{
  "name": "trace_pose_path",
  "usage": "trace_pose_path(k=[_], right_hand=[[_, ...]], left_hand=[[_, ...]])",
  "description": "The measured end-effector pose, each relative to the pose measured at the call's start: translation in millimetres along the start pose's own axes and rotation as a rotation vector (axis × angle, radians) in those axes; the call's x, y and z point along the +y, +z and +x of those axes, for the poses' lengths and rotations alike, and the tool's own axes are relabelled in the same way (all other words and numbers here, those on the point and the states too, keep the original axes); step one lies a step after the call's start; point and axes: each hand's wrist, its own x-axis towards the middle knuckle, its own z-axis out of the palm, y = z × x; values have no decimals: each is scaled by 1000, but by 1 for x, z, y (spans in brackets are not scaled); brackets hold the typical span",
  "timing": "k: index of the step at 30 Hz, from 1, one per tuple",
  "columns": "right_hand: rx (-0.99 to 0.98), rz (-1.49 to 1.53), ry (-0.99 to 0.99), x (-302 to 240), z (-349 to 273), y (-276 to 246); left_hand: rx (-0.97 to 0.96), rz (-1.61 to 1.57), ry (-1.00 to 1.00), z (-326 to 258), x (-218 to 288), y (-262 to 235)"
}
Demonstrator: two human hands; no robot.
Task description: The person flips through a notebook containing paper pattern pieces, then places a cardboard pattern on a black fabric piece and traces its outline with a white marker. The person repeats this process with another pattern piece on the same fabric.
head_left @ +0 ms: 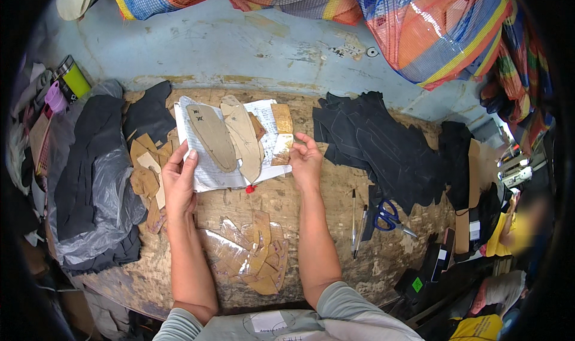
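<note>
An open notebook [272, 167] with handwritten pages is in front of me, tilted up a little from the table. My left hand [181, 182] grips its left edge, thumb on top. Across the pages lie a sole-shaped beige template [211, 138] and a second, overlapping beige template [244, 138], with a small brown piece [256, 125] partly under it. At the notebook's right side, my right hand [306, 162] pinches a brown cardboard pattern piece [281, 137] coated in shiny tape. Something red [250, 189] shows at the notebook's lower edge.
Taped brown pattern pieces [254, 254] lie between my forearms. Black cut material [383, 146] is piled on the right, near blue-handled scissors [388, 215] and two pens [357, 227]. Plastic bags [111, 191] and black pieces cover the left. A person [521, 224] in yellow is far right.
</note>
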Motion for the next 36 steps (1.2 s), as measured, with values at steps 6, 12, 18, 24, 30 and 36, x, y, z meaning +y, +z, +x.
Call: trace_pose_path(k=[6,12,18,24,30,36], right_hand=[[200,-367,-161,-4,-3,2],[234,-677,-298,-16,-11,0],[336,-656,-492,-9,-3,-4],[224,-109,-122,-11,-3,-5],[87,267,-164,-49,-16,9],[-221,393,-174,-80,-46,30]], left_hand=[[57,56,-92,4,6,-9],[64,111,-47,6,3,-14],[-2,225,72,5,3,-15],[101,243,48,6,-2,-14],[116,279,175,-2,-11,7],[85,127,78,4,-13,-1]])
